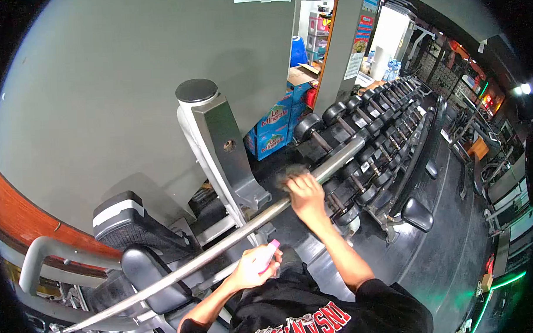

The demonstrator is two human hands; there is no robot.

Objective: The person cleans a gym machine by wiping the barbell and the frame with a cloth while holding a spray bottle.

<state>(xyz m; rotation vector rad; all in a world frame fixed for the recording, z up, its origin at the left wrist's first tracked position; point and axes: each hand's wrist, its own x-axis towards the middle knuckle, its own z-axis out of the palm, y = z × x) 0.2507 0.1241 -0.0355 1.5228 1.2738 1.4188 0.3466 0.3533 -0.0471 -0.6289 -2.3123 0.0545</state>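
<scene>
A long metal barbell (182,272) runs diagonally across the view, resting at the grey rack upright (221,138). My right hand (306,195) is closed on a dark, blurred cloth (290,174) at the bar, just to the right of the upright. Nearer my body, my left hand (246,269) is wrapped round a small white bottle (263,259) with a pink top, tilted up and to the right. The bottle is below the bar in this view, and my fingers cover part of it.
Rows of dumbbells (368,128) fill a rack on the right, close to the bar's end. A black padded seat (150,276) lies behind the bar on the left. Blue cartons (272,134) stand by the grey wall (128,83). A bench pad (418,214) juts out at right.
</scene>
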